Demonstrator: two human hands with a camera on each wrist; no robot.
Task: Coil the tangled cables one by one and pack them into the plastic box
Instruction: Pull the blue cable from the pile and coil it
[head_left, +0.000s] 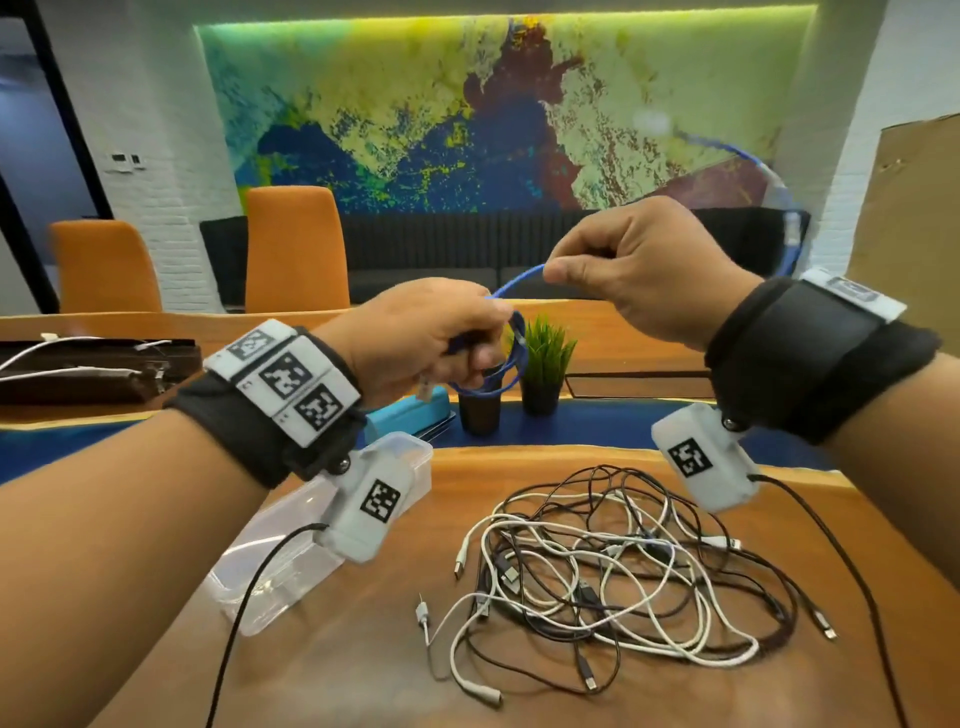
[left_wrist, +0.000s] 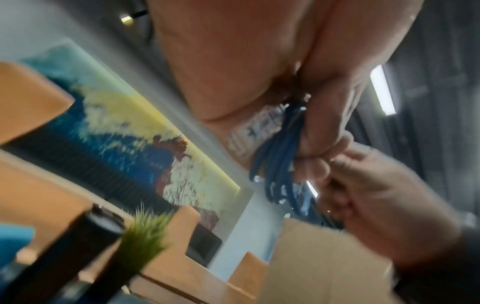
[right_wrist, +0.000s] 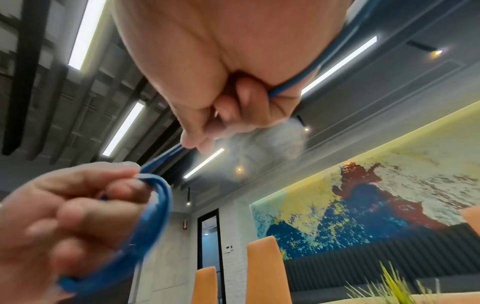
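One blue cable (head_left: 511, 332), one clear plastic box (head_left: 270, 551), one tangle of black and white cables (head_left: 623, 577), two orange chairs (head_left: 296, 249), two small potted plants (head_left: 543, 364).

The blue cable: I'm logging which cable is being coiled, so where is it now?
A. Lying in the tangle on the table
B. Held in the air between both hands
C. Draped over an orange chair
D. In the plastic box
B: the left hand grips the coiled loops of the blue cable while the right hand pinches its free length, above the table.
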